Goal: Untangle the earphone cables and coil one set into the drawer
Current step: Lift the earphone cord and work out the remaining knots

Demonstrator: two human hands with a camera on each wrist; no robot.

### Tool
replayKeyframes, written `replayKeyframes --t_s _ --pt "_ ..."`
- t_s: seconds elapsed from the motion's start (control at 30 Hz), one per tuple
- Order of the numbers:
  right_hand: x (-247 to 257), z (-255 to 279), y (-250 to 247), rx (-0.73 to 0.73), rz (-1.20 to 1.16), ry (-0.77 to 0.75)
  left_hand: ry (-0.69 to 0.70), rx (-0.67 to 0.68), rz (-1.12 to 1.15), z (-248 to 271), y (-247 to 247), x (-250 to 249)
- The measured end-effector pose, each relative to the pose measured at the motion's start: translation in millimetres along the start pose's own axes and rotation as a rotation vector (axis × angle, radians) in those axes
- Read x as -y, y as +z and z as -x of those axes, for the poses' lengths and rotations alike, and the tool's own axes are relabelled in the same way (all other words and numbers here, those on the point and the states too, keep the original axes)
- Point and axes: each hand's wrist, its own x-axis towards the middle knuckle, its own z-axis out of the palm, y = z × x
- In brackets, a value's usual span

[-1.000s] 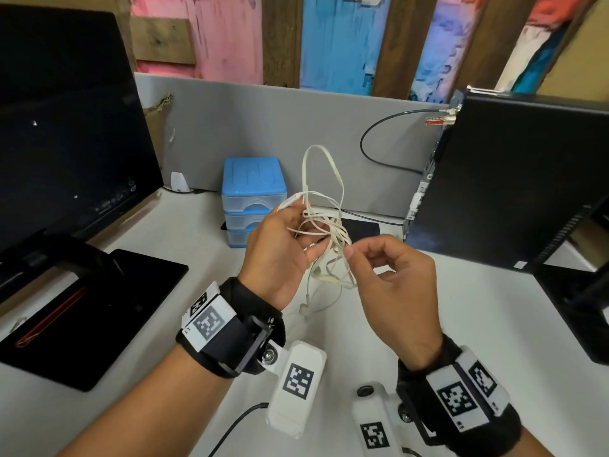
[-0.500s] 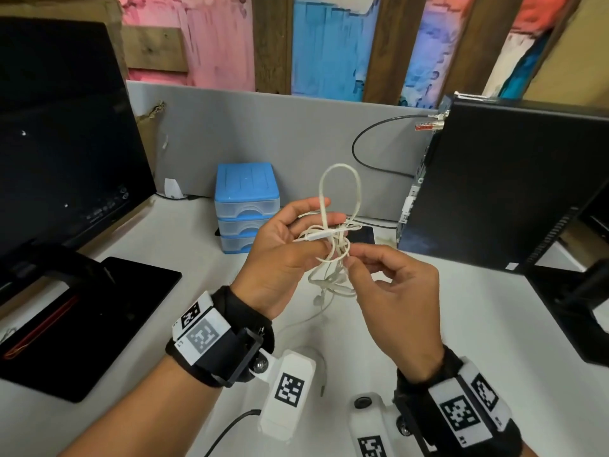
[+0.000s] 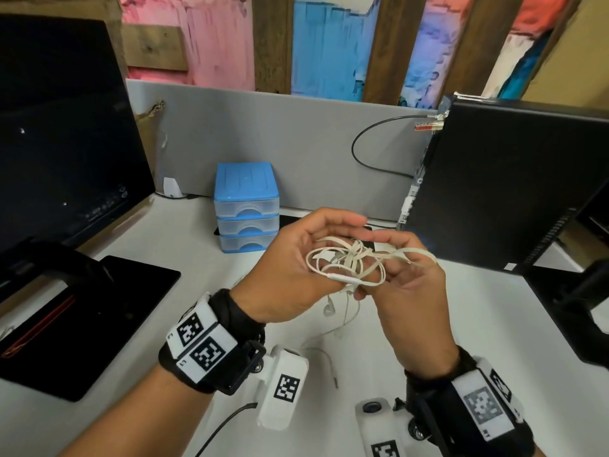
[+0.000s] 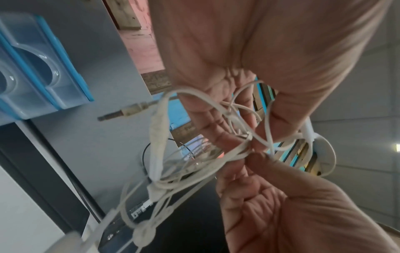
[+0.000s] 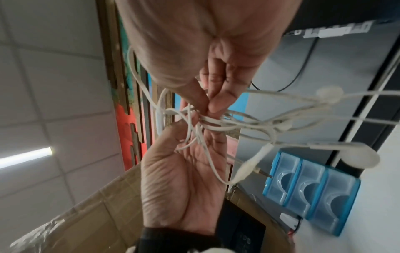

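A tangle of white earphone cables (image 3: 349, 262) hangs above the desk between both hands. My left hand (image 3: 296, 258) lies palm up under it, with loops draped over the fingers and the thumb by the inline remote (image 3: 342, 278). My right hand (image 3: 405, 278) pinches the knot (image 5: 203, 118) between thumb and forefinger, and one loop runs over its fingers. An earbud (image 3: 329, 310) dangles below the hands, and a jack plug (image 4: 125, 111) sticks out to the side. The blue three-drawer unit (image 3: 245, 206) stands behind the left hand, all drawers closed.
A dark monitor (image 3: 66, 143) and its black base (image 3: 82, 318) fill the left. A black computer tower (image 3: 510, 186) stands at the right, with a black cable (image 3: 359, 153) looping from it. A grey partition (image 3: 296, 133) closes the back of the white desk (image 3: 494, 324).
The tall loop that stood above the hands has come down and now lies flat over the right fingers. My left hand has turned palm up, and the bundle is spread wider.
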Motion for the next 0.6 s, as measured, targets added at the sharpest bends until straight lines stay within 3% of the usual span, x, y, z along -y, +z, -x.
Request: replayKeyframes --t_s 0.27,0.6 --pt "1.3 -4.3 -5.0 0.075 -0.123 0.107 -0.064 0.175 0.255 3.1 -11.5 -10.8" --pt "5.2 -6.8 -9.5 0.121 -0.260 0.264 -0.071 -0.014 0.071 -0.4 -10.0 -7.2"
